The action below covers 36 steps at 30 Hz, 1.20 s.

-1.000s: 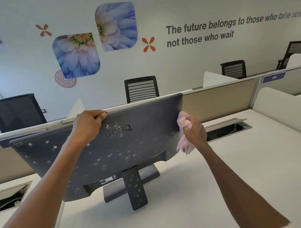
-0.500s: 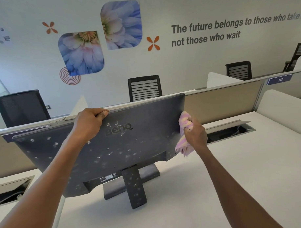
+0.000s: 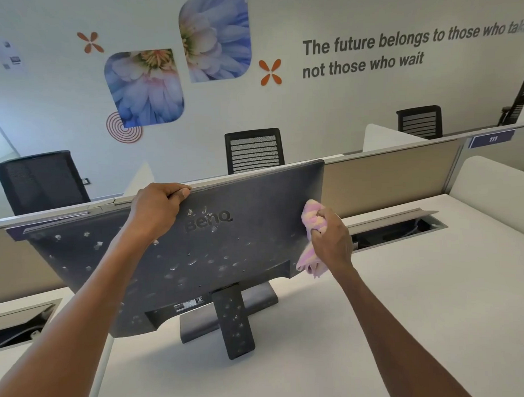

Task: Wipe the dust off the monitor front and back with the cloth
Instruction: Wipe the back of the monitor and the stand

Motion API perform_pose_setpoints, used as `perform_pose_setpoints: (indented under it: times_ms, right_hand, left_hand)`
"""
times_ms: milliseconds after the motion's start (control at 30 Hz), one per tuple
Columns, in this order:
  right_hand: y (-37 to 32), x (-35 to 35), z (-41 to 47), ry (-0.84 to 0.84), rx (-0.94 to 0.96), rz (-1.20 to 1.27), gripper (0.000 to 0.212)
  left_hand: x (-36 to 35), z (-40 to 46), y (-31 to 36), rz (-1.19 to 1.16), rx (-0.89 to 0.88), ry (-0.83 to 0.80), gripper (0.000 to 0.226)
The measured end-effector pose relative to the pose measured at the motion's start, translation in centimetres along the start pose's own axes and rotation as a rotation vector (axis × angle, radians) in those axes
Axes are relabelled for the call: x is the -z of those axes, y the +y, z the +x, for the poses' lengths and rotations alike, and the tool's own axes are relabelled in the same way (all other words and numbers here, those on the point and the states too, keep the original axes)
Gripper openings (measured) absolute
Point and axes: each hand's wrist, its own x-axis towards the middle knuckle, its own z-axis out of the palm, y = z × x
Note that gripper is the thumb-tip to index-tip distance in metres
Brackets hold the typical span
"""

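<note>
Steadying the monitor (image 3: 215, 253) by its top edge, the left hand (image 3: 158, 206) curls its fingers over the rim near the upper middle, while the right hand (image 3: 330, 240) clutches a bunched pink cloth (image 3: 312, 226) against the panel's right edge. The monitor stands on the white desk (image 3: 377, 313) with its dark back turned toward the viewer, tilted so the top leans away, carried on a slim stand (image 3: 234, 321) and flat base. Pale specks of dust dot much of the back, thickest toward the left and lower middle and down the stand itself, so most of this side looks unwiped. The screen side faces away and cannot be judged

A panel like this is probably light and top-heavy on so narrow a foot, and a firm sideways stroke could rock or swivel it; the grip on the top rim seems the right brace. The casing looks stiff plastic that takes pressure well, whereas the hidden screen likely needs a gentler touch. The cloth is soft and limp, so keeping it wadded in the palm gives a firmer pad. An open cable hatch (image 3: 395, 229) lies just beyond the right hand
</note>
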Motion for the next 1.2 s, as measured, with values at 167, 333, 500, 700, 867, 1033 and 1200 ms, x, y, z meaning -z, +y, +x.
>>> perform_pose_setpoints:
  times_ms: [167, 333, 500, 700, 867, 1033, 1200]
  right_hand:
    - [0.4, -2.0, -3.3, -0.07, 0.089, 0.019, 0.027]
    - [0.2, -1.8, -1.7, 0.015, -0.017, -0.005, 0.024]
    - [-2.2, -2.1, -3.7, 0.009, 0.175, 0.057, 0.027]
    - [-0.3, -3.0, -4.7, -0.057, 0.037, -0.021, 0.031]
    - [-3.2, -1.6, -3.3, 0.07, 0.107, 0.052, 0.027]
    - [-3.0, -3.0, -6.5, -0.111, 0.23, 0.035, 0.031]
    - [-2.3, -2.4, -5.2, -0.104, 0.046, -0.069, 0.031]
  left_hand:
    - [-0.1, 0.1, 0.1, 0.0, 0.0, 0.0, 0.027]
    - [0.0, 0.1, -0.2, 0.005, -0.003, 0.01, 0.026]
    - [-0.1, 0.1, -0.2, 0.011, -0.016, 0.009, 0.026]
    - [0.0, 0.0, 0.0, 0.023, -0.024, 0.011, 0.026]
    - [0.2, -0.2, -0.1, 0.016, -0.022, 0.006, 0.027]
    - [0.0, -0.3, 0.2, 0.003, -0.023, 0.001, 0.026]
    - [0.1, -0.1, -0.1, -0.009, -0.012, -0.002, 0.026]
